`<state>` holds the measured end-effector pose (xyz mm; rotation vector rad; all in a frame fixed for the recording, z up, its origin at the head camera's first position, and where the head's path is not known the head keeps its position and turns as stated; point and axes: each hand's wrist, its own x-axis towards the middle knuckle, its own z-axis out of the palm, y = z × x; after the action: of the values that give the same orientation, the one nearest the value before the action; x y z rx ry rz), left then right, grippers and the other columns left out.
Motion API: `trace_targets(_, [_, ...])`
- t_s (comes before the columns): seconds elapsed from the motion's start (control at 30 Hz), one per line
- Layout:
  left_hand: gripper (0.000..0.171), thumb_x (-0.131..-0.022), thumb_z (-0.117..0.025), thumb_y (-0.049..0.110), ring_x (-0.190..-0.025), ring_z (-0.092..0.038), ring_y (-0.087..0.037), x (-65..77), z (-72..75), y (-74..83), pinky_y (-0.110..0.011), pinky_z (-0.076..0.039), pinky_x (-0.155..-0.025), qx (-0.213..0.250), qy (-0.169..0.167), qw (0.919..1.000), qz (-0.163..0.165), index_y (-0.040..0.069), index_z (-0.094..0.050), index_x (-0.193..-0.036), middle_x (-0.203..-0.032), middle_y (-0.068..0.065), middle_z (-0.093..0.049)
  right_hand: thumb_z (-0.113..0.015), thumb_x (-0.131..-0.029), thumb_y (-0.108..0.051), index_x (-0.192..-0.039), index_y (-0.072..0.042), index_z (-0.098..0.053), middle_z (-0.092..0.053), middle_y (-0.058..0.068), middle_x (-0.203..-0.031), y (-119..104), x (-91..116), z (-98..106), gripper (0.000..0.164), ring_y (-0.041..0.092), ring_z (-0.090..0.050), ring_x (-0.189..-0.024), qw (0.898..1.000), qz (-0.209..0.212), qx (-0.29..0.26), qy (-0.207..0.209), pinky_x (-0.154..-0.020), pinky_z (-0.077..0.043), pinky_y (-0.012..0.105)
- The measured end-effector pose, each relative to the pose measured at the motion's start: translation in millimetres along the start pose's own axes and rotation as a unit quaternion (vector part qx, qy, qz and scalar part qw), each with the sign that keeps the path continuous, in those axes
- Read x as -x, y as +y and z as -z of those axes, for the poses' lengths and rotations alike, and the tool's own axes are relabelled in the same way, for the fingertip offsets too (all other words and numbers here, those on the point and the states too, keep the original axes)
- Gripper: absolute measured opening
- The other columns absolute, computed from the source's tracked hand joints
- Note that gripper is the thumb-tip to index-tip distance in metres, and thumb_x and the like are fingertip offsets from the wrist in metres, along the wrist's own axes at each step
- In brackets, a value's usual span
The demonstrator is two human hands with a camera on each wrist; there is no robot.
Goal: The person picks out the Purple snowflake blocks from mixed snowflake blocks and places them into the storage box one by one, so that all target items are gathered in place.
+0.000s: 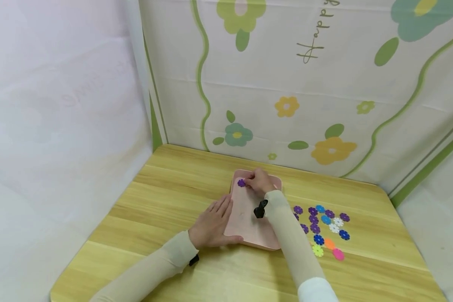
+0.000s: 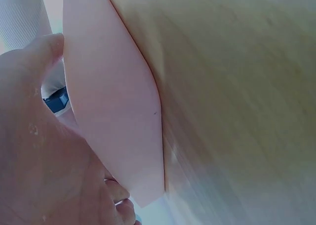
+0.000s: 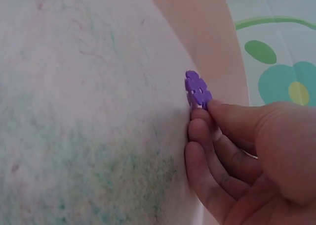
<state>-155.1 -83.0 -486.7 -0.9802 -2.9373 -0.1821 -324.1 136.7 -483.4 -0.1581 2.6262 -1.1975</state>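
My right hand (image 1: 260, 183) is over the far end of a shallow pink tray (image 1: 245, 218) and pinches a purple snowflake disc (image 1: 241, 183) between thumb and fingers. In the right wrist view the purple disc (image 3: 197, 89) stands on edge close to the tray's wall (image 3: 207, 32). The other fingers curl beneath the thumb there. My left hand (image 1: 211, 224) rests against the tray's near left corner, fingers straight along the left side and thumb along the front rim. The left wrist view shows the thumb touching the tray's outer wall (image 2: 113, 86).
To the right of the tray, several loose snowflake discs (image 1: 326, 219) lie scattered on the wooden table (image 1: 136, 235), in purple, blue, white, orange, pink and yellow-green. A flowered curtain (image 1: 249, 75) hangs behind the table's far edge. White fabric (image 1: 60, 126) hangs at the left.
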Motion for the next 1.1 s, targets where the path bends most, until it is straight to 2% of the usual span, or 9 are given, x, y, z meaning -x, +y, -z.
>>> trace_targets(0.33, [0.114, -0.094, -0.05, 0.081, -0.161, -0.031, -0.038, -2.8, 4.1, 5.4, -0.049, -0.036, -0.128, -0.012, -0.02, 0.9997, 0.001, -0.009, -0.032, -0.161, -0.173, -0.026, -0.026, -0.066, -0.106, -0.019, -0.108, -0.004, -0.081, -0.07, 0.011, -0.087, -1.2, 4.1, 5.0, 0.021, 0.018, -0.061, -0.07, 1.0, -0.026, 0.001, -0.006, -0.06, -0.049, 0.026])
trace_targets(0.4, [0.114, -0.094, -0.05, 0.081, -0.161, -0.03, -0.038, -3.5, 5.6, 5.5, -0.049, -0.036, -0.128, -0.012, -0.022, 0.9997, 0.003, -0.009, -0.032, -0.161, -0.172, -0.026, -0.026, -0.068, -0.105, -0.021, -0.109, -0.004, -0.081, -0.071, 0.011, -0.091, -4.1, 6.3, 9.4, 0.022, 0.019, -0.062, -0.074, 0.999, -0.029, 0.016, -0.005, -0.063, -0.05, 0.027])
trace_targets(0.5, [0.115, -0.094, -0.048, 0.083, -0.161, -0.03, -0.039, -3.7, 9.2, 6.1, -0.049, -0.036, -0.128, -0.014, -0.03, 0.9994, 0.009, -0.009, -0.031, -0.161, -0.173, -0.026, -0.025, -0.07, -0.104, -0.022, -0.111, -0.004, -0.08, -0.075, 0.011, -0.1, -9.1, 11.7, 19.5, 0.022, 0.021, -0.066, -0.084, 0.998, -0.011, 0.066, 0.003, -0.071, -0.055, 0.029])
trace_targets(0.63, [0.116, -0.093, -0.048, 0.084, -0.161, -0.029, -0.039, -3.4, 13.2, 6.3, -0.05, -0.035, -0.128, -0.004, -0.037, 0.9992, 0.017, -0.008, -0.03, -0.162, -0.173, -0.026, -0.024, -0.07, -0.103, -0.022, -0.112, -0.005, -0.079, -0.077, 0.012, -0.11, -10.7, 20.0, 39.8, 0.021, 0.023, -0.071, -0.095, 0.994, 0.013, 0.113, 0.002, -0.08, -0.06, 0.033])
trace_targets(0.83, [0.117, -0.092, -0.052, 0.083, -0.161, -0.031, -0.039, -3.8, 12.1, 5.1, -0.051, -0.035, -0.128, 0.009, -0.032, 0.9993, 0.019, -0.009, -0.03, -0.162, -0.173, -0.027, -0.025, -0.071, -0.102, -0.021, -0.114, -0.002, -0.077, -0.076, 0.016, -0.112, -1.5, 41.8, 80.1, 0.023, 0.03, -0.071, -0.102, 0.988, 0.036, 0.149, 0.002, -0.088, -0.061, 0.042])
trace_targets(0.93, [0.117, -0.092, -0.052, 0.083, -0.162, -0.028, -0.039, -3.6, 9.5, 5.2, -0.051, -0.033, -0.129, 0.005, -0.035, 0.9992, 0.019, -0.008, -0.028, -0.163, -0.173, -0.026, -0.023, -0.072, -0.102, -0.019, -0.114, 0.001, -0.076, -0.075, 0.019, -0.112, 11.0, 57.5, 103.2, 0.024, 0.032, -0.071, -0.101, 0.983, 0.057, 0.172, 0.005, -0.09, -0.061, 0.046])
trace_targets(1.1, [0.118, -0.092, -0.052, 0.083, -0.162, -0.027, -0.039, -3.7, 9.3, 6.8, -0.052, -0.033, -0.13, 0.008, -0.04, 0.999, 0.019, -0.008, -0.027, -0.163, -0.174, -0.026, -0.022, -0.071, -0.102, -0.016, -0.117, 0.007, -0.072, -0.073, 0.024, -0.113, 44.0, 86.6, 140.4, 0.028, 0.034, -0.07, -0.101, 0.979, 0.065, 0.191, 0.007, -0.092, -0.06, 0.051])
